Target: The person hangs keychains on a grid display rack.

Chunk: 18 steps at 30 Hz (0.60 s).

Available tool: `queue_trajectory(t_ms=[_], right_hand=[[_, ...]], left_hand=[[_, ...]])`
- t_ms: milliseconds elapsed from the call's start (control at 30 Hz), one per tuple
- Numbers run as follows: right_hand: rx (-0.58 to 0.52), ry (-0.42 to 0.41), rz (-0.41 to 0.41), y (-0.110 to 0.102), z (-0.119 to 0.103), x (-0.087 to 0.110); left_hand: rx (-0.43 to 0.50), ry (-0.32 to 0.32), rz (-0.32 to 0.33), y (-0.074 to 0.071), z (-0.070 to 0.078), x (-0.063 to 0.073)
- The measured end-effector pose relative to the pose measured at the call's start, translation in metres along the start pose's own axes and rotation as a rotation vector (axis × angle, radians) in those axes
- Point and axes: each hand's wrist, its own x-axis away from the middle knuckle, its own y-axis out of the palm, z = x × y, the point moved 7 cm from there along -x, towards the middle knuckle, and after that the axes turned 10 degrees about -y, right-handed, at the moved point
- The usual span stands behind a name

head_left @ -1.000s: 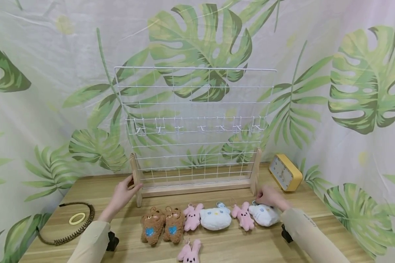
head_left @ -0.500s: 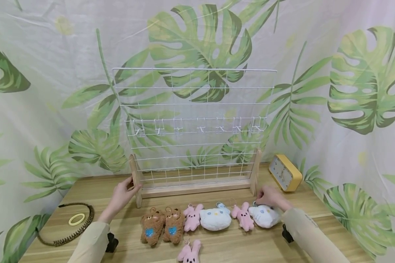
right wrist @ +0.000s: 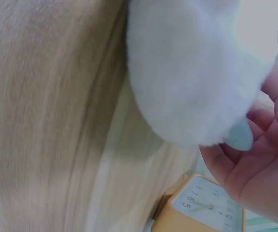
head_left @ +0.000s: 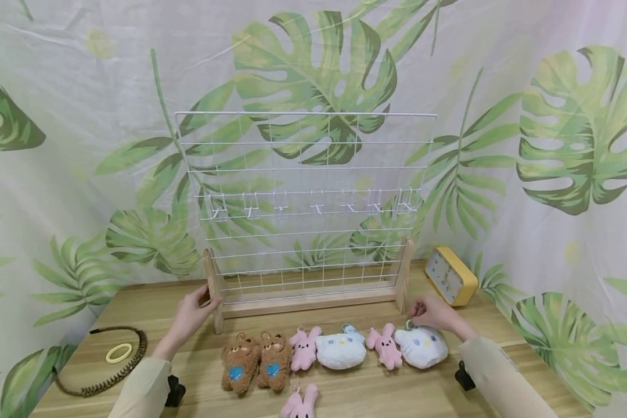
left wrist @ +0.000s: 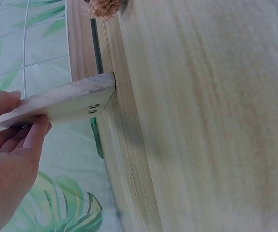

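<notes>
2 hands were at the table [head_left: 376,395]. The left hand [head_left: 192,313] gripped the left wooden upright [head_left: 213,278] of a stand [head_left: 313,303], its thumb on 1 side and its other fingers curled beneath in the left wrist view. The right hand [head_left: 440,316] had its fingers closed at the top of a white plush [head_left: 424,349], pinching its blue-green loop [head_left: 409,324]; that plush was at the right end of a row, and whether it touched the table could not be told. Leftward along the row came a pink rabbit [head_left: 385,347], a 2nd white plush [head_left: 341,352], a 2nd pink rabbit [head_left: 305,350] and 2 brown bears [head_left: 274,357]. A 3rd pink rabbit [head_left: 300,405] lay in front, cut off by the lower edge. Behind them, the stand held up a white wire grid [head_left: 303,169] with 7 hooks [head_left: 317,209] in a line. A yellow clock [head_left: 451,276] stood behind the right hand, and a dark braided headband [head_left: 104,385] curved around a pale yellow ring [head_left: 130,350] at the left.
</notes>
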Motion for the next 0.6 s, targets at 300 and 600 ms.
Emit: queue_trajectory(t_ms=[300, 600], right_hand=[[0.027, -0.054, 0.031, -0.021, -0.011, 0.012], [0.014, -0.073, 0.137, -0.046, -0.031, 0.028]], left_hand=[[0.016, 0.006, -0.006, 0.001, -0.003, -0.001], [0.007, 0.009, -0.001, 0.002, -0.004, -0.002]])
